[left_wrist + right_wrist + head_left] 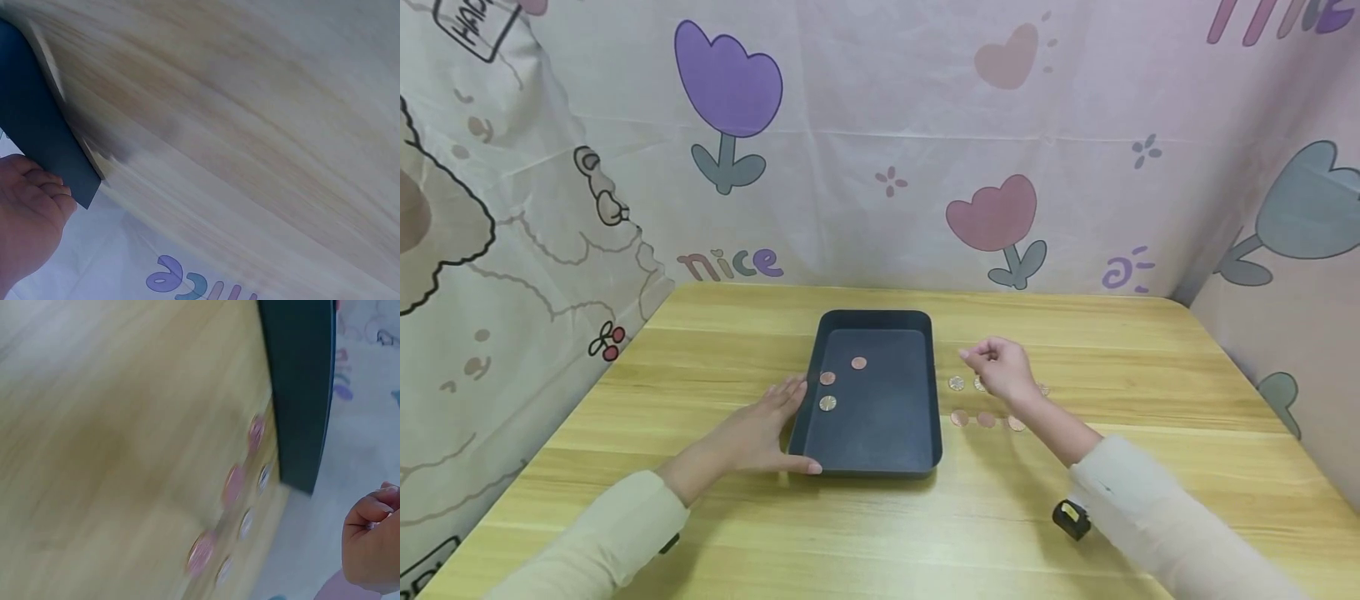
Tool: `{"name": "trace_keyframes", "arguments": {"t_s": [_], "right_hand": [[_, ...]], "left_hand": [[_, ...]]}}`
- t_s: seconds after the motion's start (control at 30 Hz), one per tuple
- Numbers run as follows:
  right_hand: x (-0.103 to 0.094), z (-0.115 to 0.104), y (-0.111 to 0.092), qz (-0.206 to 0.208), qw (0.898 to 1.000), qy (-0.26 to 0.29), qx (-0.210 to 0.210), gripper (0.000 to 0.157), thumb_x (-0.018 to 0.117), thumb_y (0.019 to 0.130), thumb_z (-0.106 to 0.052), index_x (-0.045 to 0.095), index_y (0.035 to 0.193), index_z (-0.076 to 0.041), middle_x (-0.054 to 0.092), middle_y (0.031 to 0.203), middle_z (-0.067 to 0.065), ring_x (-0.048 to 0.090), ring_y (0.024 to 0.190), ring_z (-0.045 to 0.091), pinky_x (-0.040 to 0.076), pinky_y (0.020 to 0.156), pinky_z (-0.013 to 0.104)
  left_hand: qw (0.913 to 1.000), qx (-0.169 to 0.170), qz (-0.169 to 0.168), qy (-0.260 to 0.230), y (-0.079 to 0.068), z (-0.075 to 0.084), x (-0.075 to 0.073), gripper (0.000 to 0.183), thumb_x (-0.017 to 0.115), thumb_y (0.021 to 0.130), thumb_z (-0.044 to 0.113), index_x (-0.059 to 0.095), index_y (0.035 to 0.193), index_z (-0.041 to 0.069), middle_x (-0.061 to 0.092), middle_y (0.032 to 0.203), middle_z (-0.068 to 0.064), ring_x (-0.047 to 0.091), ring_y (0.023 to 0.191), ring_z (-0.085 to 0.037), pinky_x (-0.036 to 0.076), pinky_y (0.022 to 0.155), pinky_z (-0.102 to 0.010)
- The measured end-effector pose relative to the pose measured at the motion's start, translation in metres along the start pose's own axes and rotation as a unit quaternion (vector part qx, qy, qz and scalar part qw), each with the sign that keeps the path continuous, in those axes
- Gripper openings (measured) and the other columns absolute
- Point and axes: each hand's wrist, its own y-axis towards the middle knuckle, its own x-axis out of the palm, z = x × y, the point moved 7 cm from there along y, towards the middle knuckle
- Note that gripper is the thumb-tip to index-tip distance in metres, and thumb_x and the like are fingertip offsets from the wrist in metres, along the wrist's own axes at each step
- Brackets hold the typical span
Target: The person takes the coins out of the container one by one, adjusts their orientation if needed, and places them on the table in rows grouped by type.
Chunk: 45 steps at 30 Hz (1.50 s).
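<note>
A dark rectangular baking tray (880, 425) lies on the table with three coins inside: two copper ones, such as the upper coin (859, 363), and a paler coin (827, 403). My left hand (763, 429) rests along the tray's left side, fingers against its wall and thumb at the near left corner. Right of the tray, above the table, my right hand (1003, 371) pinches a small coin, mostly hidden by the fingers; a bright glint shows between them in the right wrist view. Beneath it are a row of silver coins (956, 383) and a nearer row of copper coins (959, 418).
The light wooden table (737, 533) reaches to a printed cloth (857, 100) hanging at the back and sides. A black wrist-mounted device (1071, 519) sits under the right sleeve. In the right wrist view, the tray's outer wall (300, 394) stands close beside the coin rows.
</note>
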Motion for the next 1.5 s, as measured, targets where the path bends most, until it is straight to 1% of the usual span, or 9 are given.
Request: {"name": "trace_keyframes", "arguments": {"t_s": [0.2,0.43,0.63,0.7,0.9,1.0,1.13,1.33,1.5], "right_hand": [[0.035,-0.016,-0.003,-0.018,0.999,0.028,-0.022,0.017,0.063,0.087,-0.012,0.060,0.089,0.004,0.049,0.064,-0.004,0.042,0.047,0.005,0.033,0.042,0.015],[0.072,-0.031,-0.009,-0.035,0.998,0.014,-0.058,0.015,0.066,0.086,-0.012,0.064,0.088,0.002,0.049,0.060,-0.004,0.040,0.043,0.008,0.036,0.043,0.019],[0.101,-0.039,-0.012,-0.052,0.995,0.032,-0.081,0.011,0.067,0.084,-0.009,0.066,0.087,0.001,0.052,0.060,0.000,0.041,0.045,0.009,0.037,0.044,0.020],[0.110,-0.040,-0.012,-0.059,0.994,0.039,-0.086,0.011,0.067,0.083,-0.009,0.066,0.087,0.001,0.054,0.062,0.004,0.041,0.044,0.008,0.037,0.044,0.019],[0.135,-0.042,-0.009,-0.074,0.990,0.051,-0.111,0.012,0.067,0.084,-0.008,0.067,0.091,0.002,0.067,0.085,0.014,0.045,0.053,0.005,0.039,0.048,0.017],[0.146,-0.041,-0.006,-0.075,0.990,0.047,-0.112,0.013,0.067,0.084,-0.008,0.068,0.091,0.003,0.060,0.071,0.008,0.045,0.056,0.006,0.038,0.049,0.017],[0.160,-0.037,-0.001,-0.080,0.991,0.047,-0.092,0.017,0.068,0.083,-0.011,0.067,0.093,0.003,0.048,0.060,-0.004,0.042,0.051,0.007,0.036,0.047,0.017],[0.177,-0.029,0.005,-0.086,0.993,-0.003,-0.081,0.020,0.072,0.080,-0.011,0.068,0.096,0.001,0.045,0.060,-0.005,0.042,0.045,0.005,0.036,0.044,0.015],[0.187,-0.023,0.006,-0.101,0.991,-0.061,-0.071,0.021,0.074,0.077,-0.012,0.070,0.094,-0.001,0.047,0.060,-0.004,0.043,0.051,0.006,0.035,0.047,0.016]], "left_hand": [[1.0000,-0.001,-0.002,0.000,-0.001,-0.001,0.002,0.120,0.061,0.064,0.076,0.022,0.145,-0.004,0.017,0.155,-0.017,0.018,0.142,-0.036,0.027,0.113,-0.049],[1.0000,0.005,0.004,0.000,-0.001,-0.001,0.001,0.120,0.061,0.064,0.076,0.023,0.144,-0.005,0.017,0.155,-0.017,0.018,0.142,-0.036,0.026,0.113,-0.049],[1.0000,0.007,0.004,0.002,-0.001,-0.001,0.001,0.119,0.061,0.064,0.076,0.023,0.144,-0.004,0.018,0.154,-0.017,0.018,0.142,-0.036,0.026,0.113,-0.048],[1.0000,0.007,0.005,0.001,0.000,-0.001,0.001,0.119,0.061,0.064,0.076,0.024,0.144,-0.004,0.019,0.154,-0.017,0.019,0.142,-0.036,0.026,0.113,-0.048],[0.9999,0.009,0.005,-0.001,0.000,-0.002,0.001,0.118,0.061,0.065,0.075,0.023,0.145,-0.004,0.019,0.154,-0.017,0.019,0.142,-0.035,0.026,0.113,-0.048],[0.9999,0.012,0.003,0.000,-0.001,-0.002,0.001,0.117,0.061,0.066,0.074,0.023,0.144,-0.004,0.018,0.154,-0.018,0.018,0.142,-0.035,0.026,0.113,-0.049],[0.9998,0.017,0.004,0.004,-0.001,-0.002,0.001,0.116,0.062,0.067,0.073,0.024,0.144,-0.005,0.018,0.154,-0.019,0.019,0.141,-0.037,0.027,0.112,-0.050],[0.9999,0.013,0.004,0.008,-0.001,-0.003,0.002,0.116,0.061,0.067,0.074,0.024,0.144,-0.005,0.019,0.154,-0.019,0.020,0.141,-0.038,0.029,0.110,-0.052],[0.9999,0.013,0.003,0.009,-0.001,-0.003,0.001,0.116,0.060,0.067,0.074,0.024,0.144,-0.005,0.018,0.154,-0.019,0.019,0.141,-0.037,0.029,0.110,-0.052]]}}
